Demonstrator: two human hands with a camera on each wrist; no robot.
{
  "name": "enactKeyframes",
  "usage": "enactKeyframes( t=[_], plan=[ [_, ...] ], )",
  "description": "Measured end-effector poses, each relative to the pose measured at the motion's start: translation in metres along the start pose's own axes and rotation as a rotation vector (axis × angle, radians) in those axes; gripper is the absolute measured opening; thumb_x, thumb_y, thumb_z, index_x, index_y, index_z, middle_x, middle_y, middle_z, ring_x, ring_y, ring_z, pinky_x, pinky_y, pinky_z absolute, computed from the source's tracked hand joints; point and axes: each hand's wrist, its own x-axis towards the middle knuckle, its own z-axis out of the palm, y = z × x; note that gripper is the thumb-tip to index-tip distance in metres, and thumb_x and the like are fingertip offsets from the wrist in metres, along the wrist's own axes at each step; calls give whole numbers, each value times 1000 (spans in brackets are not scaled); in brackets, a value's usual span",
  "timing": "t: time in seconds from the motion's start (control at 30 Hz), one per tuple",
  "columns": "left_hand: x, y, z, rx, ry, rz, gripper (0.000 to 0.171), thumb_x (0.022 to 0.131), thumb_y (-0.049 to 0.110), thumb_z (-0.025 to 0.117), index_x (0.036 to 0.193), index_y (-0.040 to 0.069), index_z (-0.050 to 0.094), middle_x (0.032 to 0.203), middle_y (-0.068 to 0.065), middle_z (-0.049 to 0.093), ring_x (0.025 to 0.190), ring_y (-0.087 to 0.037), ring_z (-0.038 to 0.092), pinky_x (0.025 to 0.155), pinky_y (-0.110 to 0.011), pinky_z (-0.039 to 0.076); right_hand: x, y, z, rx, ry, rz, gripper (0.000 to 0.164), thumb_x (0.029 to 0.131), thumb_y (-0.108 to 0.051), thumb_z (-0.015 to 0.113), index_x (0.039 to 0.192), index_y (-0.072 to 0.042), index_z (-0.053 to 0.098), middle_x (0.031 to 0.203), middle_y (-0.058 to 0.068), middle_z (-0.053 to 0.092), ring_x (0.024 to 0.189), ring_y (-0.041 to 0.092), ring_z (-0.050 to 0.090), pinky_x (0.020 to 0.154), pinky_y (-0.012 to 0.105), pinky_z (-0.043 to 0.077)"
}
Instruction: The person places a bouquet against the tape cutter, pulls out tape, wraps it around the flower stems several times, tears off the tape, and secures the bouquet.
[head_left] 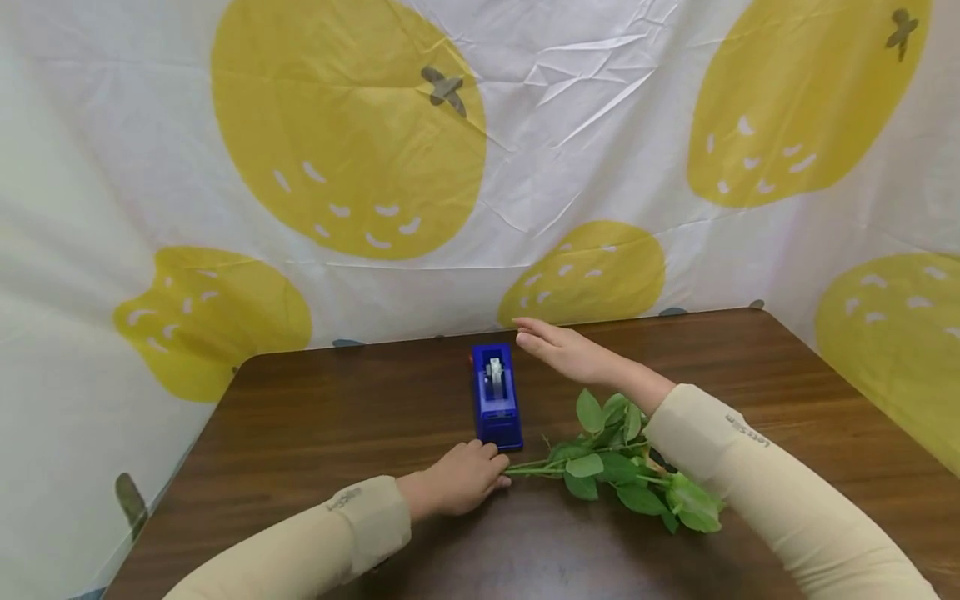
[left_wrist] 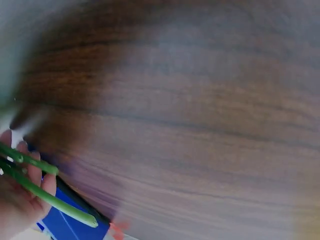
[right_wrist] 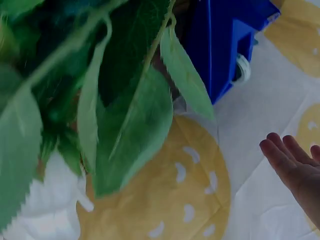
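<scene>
My left hand [head_left: 467, 478] is low over the table, holding the cut ends of green flower stems [head_left: 536, 469]. In the left wrist view two stems [left_wrist: 62, 204] cross the curled fingers. The leafy flowers spread to the right, with a pale green bloom [head_left: 693, 502] at their far end, partly behind the right sleeve. Just beyond the left fingertips stands a blue tape dispenser [head_left: 498, 400] with a clear roll [head_left: 494, 377] in it. My right hand [head_left: 568, 350] is raised to the right of the dispenser, fingers straight, holding nothing. Leaves [right_wrist: 135, 130] fill much of the right wrist view.
The dark brown wooden table [head_left: 322, 417] has rounded back corners. Behind it and at the sides hangs a white cloth [head_left: 555, 167] printed with yellow fruit. My right forearm [head_left: 780, 492] reaches over the flowers.
</scene>
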Motion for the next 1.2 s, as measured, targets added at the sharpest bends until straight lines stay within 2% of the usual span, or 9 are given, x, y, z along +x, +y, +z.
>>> enactKeyframes(
  t=[0.1,0.33,0.43,0.53,0.6,0.73,0.9,1.03,1.2],
  plan=[
    [-1,4,2,96,59,-27,21,94,32,48,85,13,52,74,-1,49,65,-17,46,56,-28,38,2,0,5,-8,-8,13,59,98,-45,28,145,-10,20,146,15,30,130,32,35,103,48,31],
    [-2,9,4,319,41,-13,28,95,37,44,83,13,47,71,0,48,60,-14,47,52,-26,35,7,3,11,-43,-4,33,58,98,-45,29,144,-9,24,146,14,30,131,31,34,103,48,29],
    [-4,10,-1,415,75,1,32,93,43,45,80,13,48,69,1,49,59,-13,48,51,-25,33,9,5,14,-88,-10,63,57,98,-46,30,143,-11,29,145,13,33,130,31,35,103,48,29],
    [-7,11,-6,464,94,0,36,91,48,46,78,14,48,68,3,50,58,-12,48,51,-24,34,11,8,18,-117,-18,82,55,98,-44,32,141,-9,34,141,13,38,128,31,38,102,47,32],
    [-8,11,-8,435,87,-29,38,89,51,46,80,14,49,70,2,51,60,-13,51,52,-25,37,12,10,20,-144,-24,71,53,98,-42,34,138,-7,37,137,14,44,124,30,43,99,45,36],
    [-9,6,-14,320,62,-138,43,87,54,47,83,12,52,73,-1,55,66,-18,55,57,-30,41,15,16,25,-197,-17,43,45,97,-33,43,130,-2,47,120,14,58,107,27,57,88,40,45],
    [-1,-16,-28,189,17,-291,46,88,53,46,74,10,54,66,-4,56,61,-21,56,55,-34,43,22,23,33,-246,25,54,30,92,-20,55,113,2,61,101,13,66,74,21,64,72,32,50],
    [6,-34,-37,-251,11,-494,38,94,44,44,79,10,53,64,-2,52,57,-17,51,52,-33,42,25,29,44,-216,20,140,20,89,-17,59,99,-2,68,88,11,68,51,14,57,57,31,51],
    [14,-39,-41,-803,134,-641,27,95,30,48,97,5,57,70,-8,56,54,-15,50,50,-27,40,28,32,59,-49,17,288,16,88,-19,61,90,-6,69,58,1,52,39,9,41,46,32,49]
  ],
)
